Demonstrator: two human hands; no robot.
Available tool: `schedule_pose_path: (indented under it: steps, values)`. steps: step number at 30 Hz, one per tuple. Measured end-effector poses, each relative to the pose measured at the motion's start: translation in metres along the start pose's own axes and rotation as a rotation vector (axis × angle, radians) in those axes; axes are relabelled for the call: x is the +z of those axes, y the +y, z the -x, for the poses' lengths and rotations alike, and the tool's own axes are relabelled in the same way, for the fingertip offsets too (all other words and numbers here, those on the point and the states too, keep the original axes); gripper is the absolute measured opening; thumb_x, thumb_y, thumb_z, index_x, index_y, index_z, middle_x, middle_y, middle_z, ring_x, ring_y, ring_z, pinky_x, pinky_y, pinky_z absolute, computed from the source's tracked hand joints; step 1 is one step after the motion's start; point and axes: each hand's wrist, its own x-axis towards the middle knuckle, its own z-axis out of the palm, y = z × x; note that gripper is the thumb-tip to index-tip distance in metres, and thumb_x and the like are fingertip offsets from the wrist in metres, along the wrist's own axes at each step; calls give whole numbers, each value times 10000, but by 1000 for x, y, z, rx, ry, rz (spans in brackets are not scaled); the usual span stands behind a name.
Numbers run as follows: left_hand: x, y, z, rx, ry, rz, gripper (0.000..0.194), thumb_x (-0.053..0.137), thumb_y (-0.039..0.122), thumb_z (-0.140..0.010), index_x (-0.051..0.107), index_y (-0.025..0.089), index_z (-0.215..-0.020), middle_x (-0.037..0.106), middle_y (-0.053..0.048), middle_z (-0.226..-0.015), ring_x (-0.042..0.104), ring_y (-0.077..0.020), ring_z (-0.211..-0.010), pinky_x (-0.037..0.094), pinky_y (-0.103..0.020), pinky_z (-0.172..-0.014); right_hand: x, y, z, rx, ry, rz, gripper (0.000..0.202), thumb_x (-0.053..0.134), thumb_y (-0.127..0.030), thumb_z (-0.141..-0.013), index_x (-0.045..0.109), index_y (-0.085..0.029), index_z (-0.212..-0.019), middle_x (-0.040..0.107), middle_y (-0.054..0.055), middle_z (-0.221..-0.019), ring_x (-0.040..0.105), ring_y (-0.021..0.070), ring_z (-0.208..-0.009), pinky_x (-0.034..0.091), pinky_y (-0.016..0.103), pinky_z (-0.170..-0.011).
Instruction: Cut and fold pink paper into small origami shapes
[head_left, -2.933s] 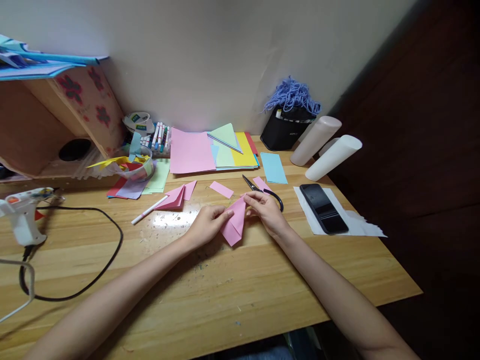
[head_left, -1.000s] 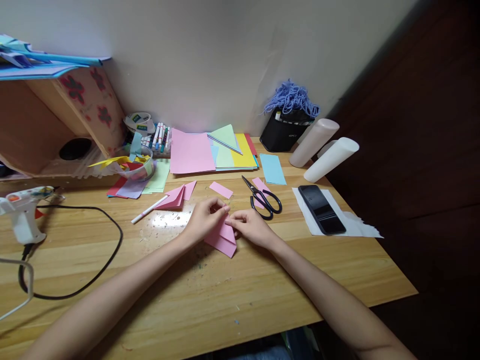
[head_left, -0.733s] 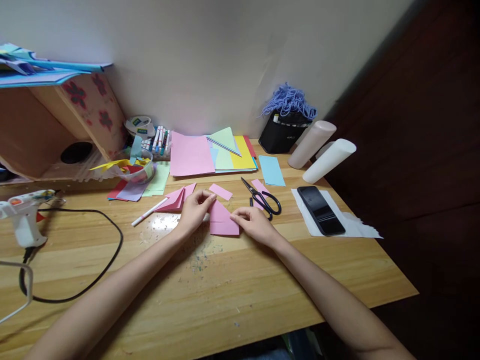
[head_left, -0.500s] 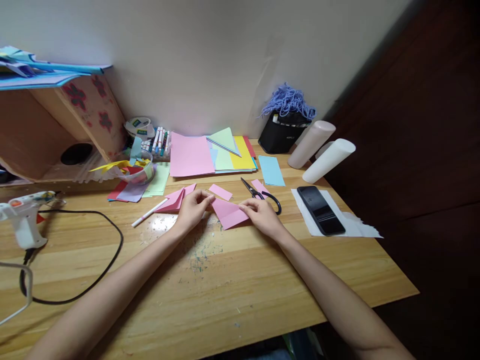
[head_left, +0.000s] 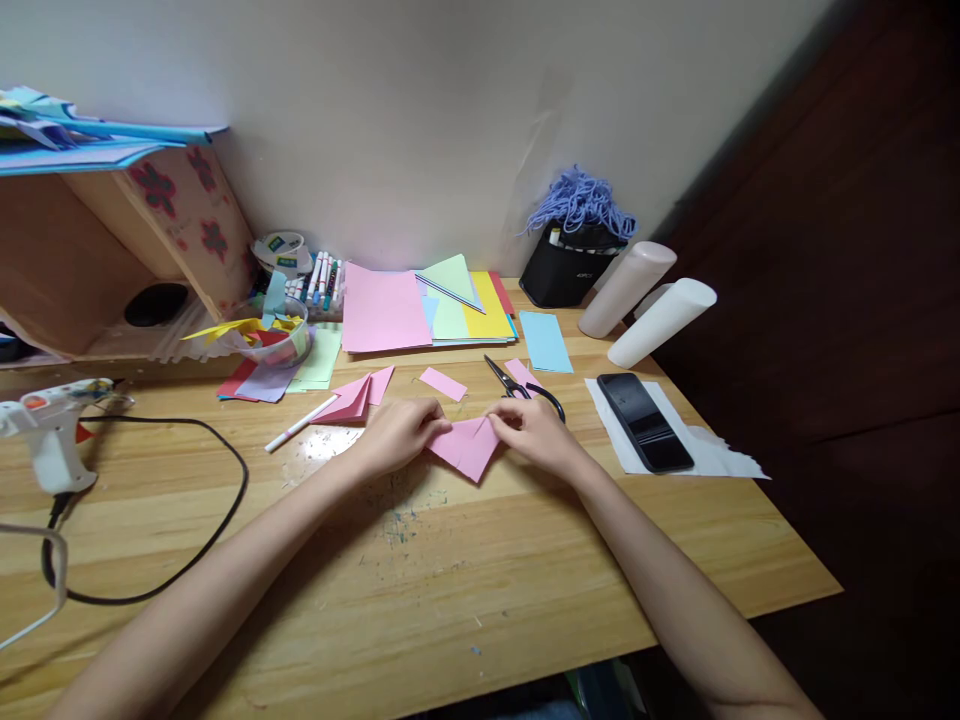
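A creased piece of pink paper point(head_left: 466, 448) is stretched between my two hands, just over the table. My left hand point(head_left: 406, 433) pinches its left corner, and my right hand point(head_left: 529, 430) pinches the upper right corner. Black-handled scissors point(head_left: 510, 378) lie partly behind my right hand, on top of a pink strip point(head_left: 521, 374). Beyond the held paper rests another small pink strip point(head_left: 443, 384). Folded pink paper point(head_left: 354, 397) sits past my left hand, with a white marker point(head_left: 301, 423) leaning at its left.
Coloured paper sheets point(head_left: 387, 310) are stacked by the wall, near a blue card point(head_left: 546, 342). A phone point(head_left: 645, 422) lies on white paper at right, below two white cylinders point(head_left: 661, 322). At left are a glue gun point(head_left: 56, 430), its black cable point(head_left: 244, 475) and a tub of scraps point(head_left: 281, 345).
The pink paper has been turned in my hands, so a corner now points down toward me. My left hand has shifted slightly right and rolled over, back of the hand upward.
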Motion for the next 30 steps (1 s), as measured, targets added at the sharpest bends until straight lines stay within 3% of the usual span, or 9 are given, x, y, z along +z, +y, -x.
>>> schedule_pose_path:
  steps: [4,7,10,14,17,19,23,27,30]
  values:
    - [0,-5,-2,-55,118,50,241,394,366,-856,510,185,-747,598,-45,-773,547,-186,-713,358,-275,-617,-12,12,-3,211,210,283,167,453,-241,-823,598,-178,-877,659,72,-868,603,187,-753,424,282,-677]
    - [0,-7,-3,-120,238,123,217,354,364,-874,460,192,-793,564,-20,-729,537,-182,-700,364,-279,-634,-15,19,-3,332,178,505,175,539,-272,-772,553,-133,-879,613,136,-916,584,246,-842,420,313,-716]
    - [-2,-7,-4,-145,330,197,200,357,366,-877,433,199,-799,549,-1,-692,533,-173,-671,361,-272,-635,-12,22,-3,344,121,597,208,560,-261,-756,519,-111,-895,589,168,-917,569,277,-896,415,325,-746]
    - [-3,-9,-4,-155,362,334,186,405,380,-855,444,201,-821,522,42,-574,523,-152,-588,365,-262,-622,-9,23,-6,373,155,476,184,549,-291,-756,476,-149,-847,590,161,-908,578,271,-876,419,316,-701]
    - [-4,-11,-4,-194,385,470,215,433,395,-835,460,194,-904,547,44,-575,517,-139,-550,370,-251,-590,-7,19,-10,411,231,156,192,545,-345,-751,434,-195,-798,588,84,-832,576,219,-784,426,299,-651]
    - [-6,-12,-5,-221,401,531,251,448,400,-829,465,185,-957,553,38,-587,514,-132,-542,372,-244,-573,-3,12,-9,413,162,-210,245,511,-435,-777,409,-213,-785,534,10,-711,540,158,-632,427,269,-569]
    - [-13,-8,-5,-217,467,570,306,457,395,-836,485,169,-1040,547,26,-604,511,-127,-554,368,-235,-562,7,-9,1,323,-219,-908,433,427,-643,-777,436,-217,-857,468,-25,-710,475,93,-544,469,253,-549]
    - [-19,1,-2,-151,538,578,306,456,372,-849,483,168,-1076,547,17,-629,500,-127,-583,363,-230,-561,17,-18,14,258,-458,-1021,615,381,-769,-690,478,-197,-893,490,2,-735,521,110,-602,517,308,-645]
    - [-19,7,1,-98,543,547,298,448,350,-864,481,166,-1096,537,19,-619,506,-130,-611,369,-233,-591,23,-16,17,184,-536,-965,671,336,-792,-678,488,-182,-912,500,10,-737,541,114,-612,527,318,-658]
